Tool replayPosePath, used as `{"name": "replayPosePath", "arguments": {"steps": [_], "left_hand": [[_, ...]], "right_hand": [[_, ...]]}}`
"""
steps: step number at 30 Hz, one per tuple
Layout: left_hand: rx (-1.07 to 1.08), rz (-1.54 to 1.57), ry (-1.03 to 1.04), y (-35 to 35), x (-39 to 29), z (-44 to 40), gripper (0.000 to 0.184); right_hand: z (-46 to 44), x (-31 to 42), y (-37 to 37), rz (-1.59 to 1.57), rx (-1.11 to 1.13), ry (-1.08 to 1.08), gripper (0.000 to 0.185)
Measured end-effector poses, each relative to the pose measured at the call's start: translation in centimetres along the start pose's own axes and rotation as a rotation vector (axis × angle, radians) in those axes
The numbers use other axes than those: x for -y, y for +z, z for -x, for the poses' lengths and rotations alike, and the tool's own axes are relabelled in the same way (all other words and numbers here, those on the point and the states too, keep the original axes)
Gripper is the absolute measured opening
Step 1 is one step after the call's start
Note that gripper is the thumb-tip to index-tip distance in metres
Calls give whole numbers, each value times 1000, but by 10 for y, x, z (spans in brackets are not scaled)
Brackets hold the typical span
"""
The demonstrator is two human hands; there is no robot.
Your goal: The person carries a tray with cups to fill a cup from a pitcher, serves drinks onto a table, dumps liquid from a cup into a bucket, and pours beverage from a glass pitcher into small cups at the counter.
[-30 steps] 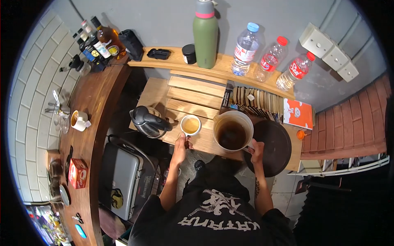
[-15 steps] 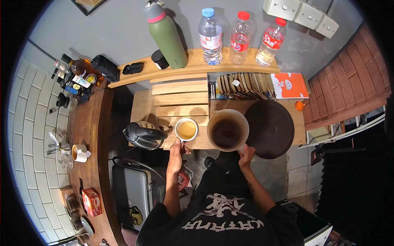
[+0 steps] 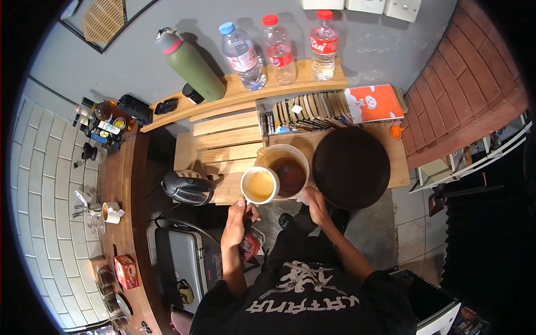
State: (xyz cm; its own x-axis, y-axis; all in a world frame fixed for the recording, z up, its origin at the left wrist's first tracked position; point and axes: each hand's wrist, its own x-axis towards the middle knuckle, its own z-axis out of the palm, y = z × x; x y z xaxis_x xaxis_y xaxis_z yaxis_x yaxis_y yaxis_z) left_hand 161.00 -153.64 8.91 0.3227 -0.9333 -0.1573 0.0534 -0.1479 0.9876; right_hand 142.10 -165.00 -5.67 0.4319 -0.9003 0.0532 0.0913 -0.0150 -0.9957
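Observation:
My left hand (image 3: 237, 222) is closed on the handle of a white cup (image 3: 260, 185), which holds a tan, milky-looking drink. In my right hand (image 3: 317, 206) is the handle of a translucent plastic pitcher (image 3: 303, 156) with dark brown liquid (image 3: 291, 174) inside. The cup overlaps the pitcher's lower left side in the view; whether they touch I cannot tell. Both are held near the front of a slatted wooden table (image 3: 226, 159). Right of the pitcher is a large round dark tray (image 3: 352, 168).
A black and clear kettle (image 3: 187, 188) stands to the left. Behind are a row of books (image 3: 312, 109), an orange notebook (image 3: 375, 103) and a shelf (image 3: 301, 75) bearing a green bottle (image 3: 195, 70) and several water bottles. A wooden counter (image 3: 125, 223) runs along the left.
The pitcher and cup have come together, with the pitcher moved left toward the cup. The cup now covers part of the pitcher. The whole view has also shifted and turned.

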Motion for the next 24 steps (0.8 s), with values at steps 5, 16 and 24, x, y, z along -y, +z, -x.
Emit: {"name": "replayPosePath", "arguments": {"steps": [5, 16, 24], "left_hand": [[60, 70, 11, 74, -4, -5, 53], [88, 290, -165, 252, 69, -73, 40], [98, 210, -300, 280, 183, -137, 43]], "right_hand": [[-13, -6, -91, 267, 10, -72, 20], [28, -75, -321, 689, -316, 399, 18], [38, -113, -309, 192, -106, 776, 43]]}}
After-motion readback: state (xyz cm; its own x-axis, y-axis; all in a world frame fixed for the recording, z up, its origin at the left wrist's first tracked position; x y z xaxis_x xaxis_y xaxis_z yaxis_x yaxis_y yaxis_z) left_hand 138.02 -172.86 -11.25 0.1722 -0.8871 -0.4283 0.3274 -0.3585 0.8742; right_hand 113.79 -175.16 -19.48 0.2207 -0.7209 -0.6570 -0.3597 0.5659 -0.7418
